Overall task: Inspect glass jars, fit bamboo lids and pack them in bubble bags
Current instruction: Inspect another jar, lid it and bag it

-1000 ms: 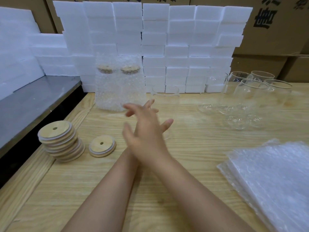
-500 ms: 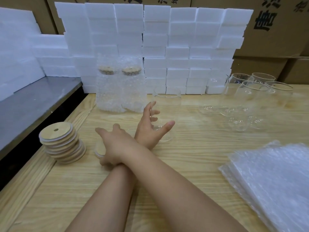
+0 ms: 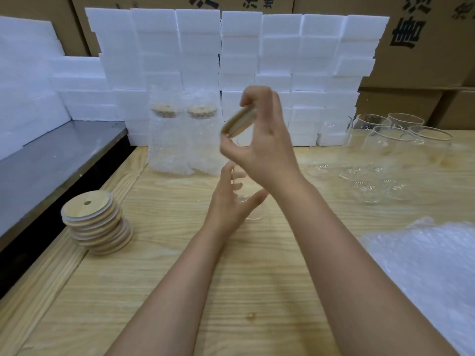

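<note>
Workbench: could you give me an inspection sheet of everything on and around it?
Surface: wooden table, no spills seen.
Job's things: lid tilted above a jar; lid stack; two bagged jars; empty jars; bubble bags.
Clutter: nothing seen.
Hands: right hand pinches the lid; left hand at the jar, grip unclear.
Cables: nothing seen.
Surroundings: foam blocks, cardboard boxes, metal shelf.

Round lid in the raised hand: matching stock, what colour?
The round bamboo lid is pale tan, clearest in head view.
</note>
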`<action>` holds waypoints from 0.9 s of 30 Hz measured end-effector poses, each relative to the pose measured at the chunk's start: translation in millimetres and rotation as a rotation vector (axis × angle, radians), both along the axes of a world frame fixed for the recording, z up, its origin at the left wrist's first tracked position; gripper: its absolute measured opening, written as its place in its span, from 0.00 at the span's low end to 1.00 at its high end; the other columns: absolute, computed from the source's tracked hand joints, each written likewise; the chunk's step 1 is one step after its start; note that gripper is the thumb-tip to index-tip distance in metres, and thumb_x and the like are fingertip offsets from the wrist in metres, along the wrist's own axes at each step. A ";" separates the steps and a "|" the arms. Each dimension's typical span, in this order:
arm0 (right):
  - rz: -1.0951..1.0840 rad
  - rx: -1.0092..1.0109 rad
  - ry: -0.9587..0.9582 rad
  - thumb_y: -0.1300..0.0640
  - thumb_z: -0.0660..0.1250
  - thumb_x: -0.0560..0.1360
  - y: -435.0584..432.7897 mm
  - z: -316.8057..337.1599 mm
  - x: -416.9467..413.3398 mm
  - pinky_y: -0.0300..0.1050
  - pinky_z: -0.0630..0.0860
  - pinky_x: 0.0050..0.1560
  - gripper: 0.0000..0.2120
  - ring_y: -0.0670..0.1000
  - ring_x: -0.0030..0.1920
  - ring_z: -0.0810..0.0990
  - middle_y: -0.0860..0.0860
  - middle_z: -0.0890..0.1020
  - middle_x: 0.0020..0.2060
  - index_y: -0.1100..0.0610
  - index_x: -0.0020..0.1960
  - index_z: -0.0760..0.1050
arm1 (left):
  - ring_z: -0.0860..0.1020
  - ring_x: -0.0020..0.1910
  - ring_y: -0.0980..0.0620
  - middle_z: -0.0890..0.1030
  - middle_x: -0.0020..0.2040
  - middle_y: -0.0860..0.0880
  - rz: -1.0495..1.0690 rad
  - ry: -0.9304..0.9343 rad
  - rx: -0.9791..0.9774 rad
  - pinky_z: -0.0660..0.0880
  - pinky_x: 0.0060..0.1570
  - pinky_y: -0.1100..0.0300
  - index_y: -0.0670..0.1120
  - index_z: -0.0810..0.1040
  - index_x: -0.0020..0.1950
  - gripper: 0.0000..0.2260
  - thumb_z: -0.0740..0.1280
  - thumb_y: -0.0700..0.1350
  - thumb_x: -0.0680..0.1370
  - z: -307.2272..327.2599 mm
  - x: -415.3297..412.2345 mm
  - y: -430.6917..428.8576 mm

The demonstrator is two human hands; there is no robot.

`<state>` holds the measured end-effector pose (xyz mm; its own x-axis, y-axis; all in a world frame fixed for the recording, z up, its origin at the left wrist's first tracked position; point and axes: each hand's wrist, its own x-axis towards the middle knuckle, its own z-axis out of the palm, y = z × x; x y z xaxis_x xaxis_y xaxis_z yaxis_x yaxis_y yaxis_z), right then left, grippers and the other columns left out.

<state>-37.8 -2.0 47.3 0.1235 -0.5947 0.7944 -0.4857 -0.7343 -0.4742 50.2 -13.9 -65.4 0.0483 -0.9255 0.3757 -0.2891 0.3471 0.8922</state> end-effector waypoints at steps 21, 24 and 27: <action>-0.044 -0.137 0.038 0.53 0.75 0.69 -12.5 -41.7 -27.4 0.62 0.75 0.56 0.16 0.58 0.51 0.80 0.58 0.81 0.49 0.64 0.51 0.82 | 0.73 0.58 0.63 0.70 0.60 0.66 -0.011 0.041 0.044 0.72 0.44 0.74 0.76 0.55 0.62 0.35 0.72 0.67 0.62 -4.6 2.1 0.2; -0.043 -0.159 0.038 0.51 0.74 0.69 -13.7 -42.3 -27.5 0.61 0.75 0.56 0.17 0.57 0.50 0.80 0.58 0.81 0.48 0.64 0.50 0.82 | 0.73 0.59 0.64 0.70 0.60 0.67 -0.012 0.027 0.047 0.72 0.45 0.70 0.74 0.55 0.66 0.38 0.71 0.68 0.62 -4.2 2.0 1.5; -0.064 -0.166 0.020 0.49 0.71 0.70 -16.0 -45.0 -25.7 0.48 0.75 0.57 0.18 0.59 0.51 0.80 0.58 0.81 0.48 0.64 0.50 0.82 | 0.73 0.61 0.62 0.70 0.61 0.66 -0.024 0.031 0.049 0.71 0.48 0.68 0.67 0.55 0.71 0.40 0.73 0.65 0.64 -5.5 2.8 1.0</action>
